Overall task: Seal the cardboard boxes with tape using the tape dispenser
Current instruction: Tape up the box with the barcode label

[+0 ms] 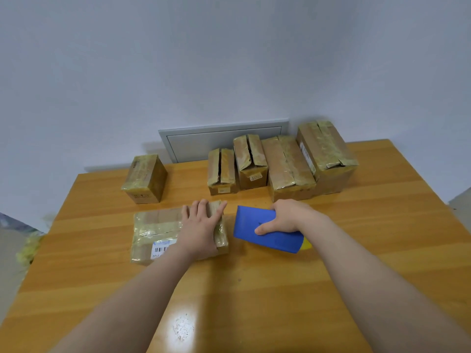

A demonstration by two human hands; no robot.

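Observation:
A flat cardboard box (158,230) wrapped in yellowish tape, with a barcode label, lies on the wooden table (254,289) in front of me. My left hand (201,228) rests flat on its right half, fingers straight and spread. Just to the right lies the blue tape dispenser (254,225) with a yellow end. My right hand (288,216) grips it from above, thumb on its top face and fingers curled over its far side.
Four taped boxes with slit tops stand in a row at the back right (221,171) (251,161) (288,166) (326,154). One more taped box (145,178) stands at the back left. A grey wall panel (201,141) sits behind the table.

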